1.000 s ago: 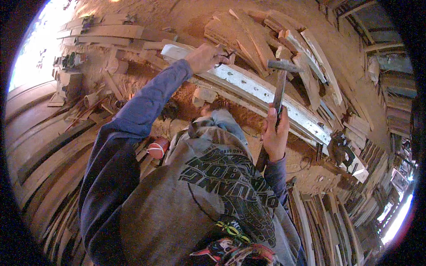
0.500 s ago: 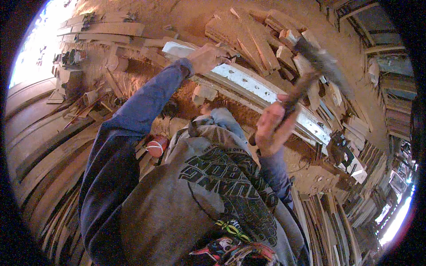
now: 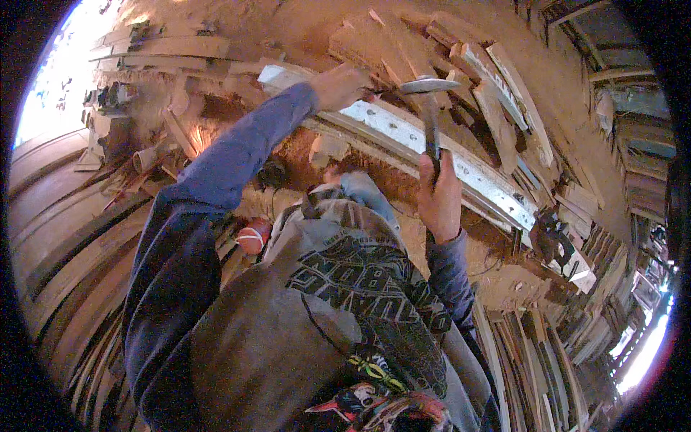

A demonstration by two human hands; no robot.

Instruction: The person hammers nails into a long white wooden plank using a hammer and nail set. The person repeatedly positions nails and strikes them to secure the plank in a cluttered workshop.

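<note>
My right hand point(image 3: 440, 196) is closed around the handle of a hammer point(image 3: 431, 129). The hammer's pale metal head is over the long beam, just right of my left hand point(image 3: 340, 88). That hand is closed on a thin dark metal rod point(image 3: 377, 91), mostly hidden by the fingers, so its exact kind cannot be made out. The rod's visible end points toward the hammer head; whether they touch is unclear. Beneath both hands lies the long wooden beam point(image 3: 450, 163), its white upper face marked by a row of dark spots or holes.
Offcuts and boards point(image 3: 497, 108) lie heaped beyond the beam. A dark clamp-like object point(image 3: 553, 241) sits at its right end, and a wood block point(image 3: 329, 150) is on its near side. A red-and-white round container point(image 3: 253, 236) stands left of my body. Long planks point(image 3: 79, 281) spread at left.
The hammer has swung down and left from its raised place at the right, its head now close to my left hand. My left hand stays nearly in place on the rod.
</note>
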